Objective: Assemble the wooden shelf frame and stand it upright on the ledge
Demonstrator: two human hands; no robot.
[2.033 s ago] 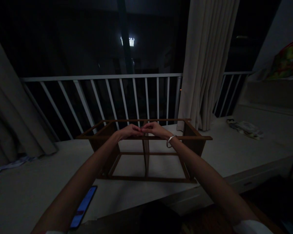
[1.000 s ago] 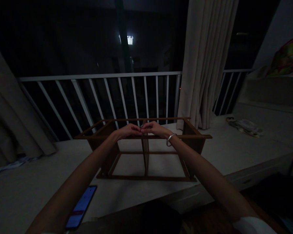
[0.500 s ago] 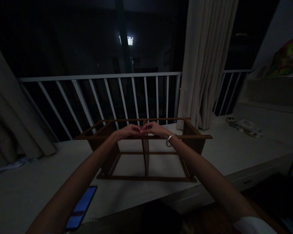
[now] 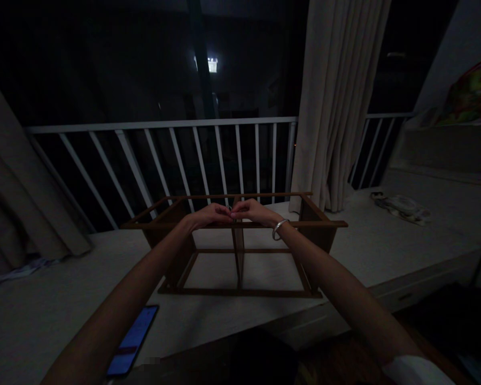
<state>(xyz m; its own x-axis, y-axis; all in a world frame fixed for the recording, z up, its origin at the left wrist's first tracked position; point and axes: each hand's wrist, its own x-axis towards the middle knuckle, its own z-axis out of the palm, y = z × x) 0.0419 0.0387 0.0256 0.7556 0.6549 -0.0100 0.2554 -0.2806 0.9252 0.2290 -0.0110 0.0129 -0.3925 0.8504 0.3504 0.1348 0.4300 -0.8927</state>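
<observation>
A brown wooden shelf frame (image 4: 280, 293) lies on its side on the pale ledge, with a divider board across its middle. My left hand (image 4: 212, 215) and my right hand (image 4: 255, 212) meet over its upper front rail, just at the divider. Both hands are closed, thumbs and fingertips pinched close together. A small dark bit shows between the fingertips, too small and dim to name. A silver bangle (image 4: 278, 230) circles my right wrist.
A lit phone (image 4: 134, 342) lies on the ledge (image 4: 200, 321) under my left forearm. White railing (image 4: 164, 125) stands behind the frame, before a dark window. Curtains (image 4: 331, 107) hang at both sides. A crumpled cloth item (image 4: 403, 207) lies at the right.
The view has shifted very slightly. Both hands stay at the same spot on the rail, with only a tiny movement of the fingers.
</observation>
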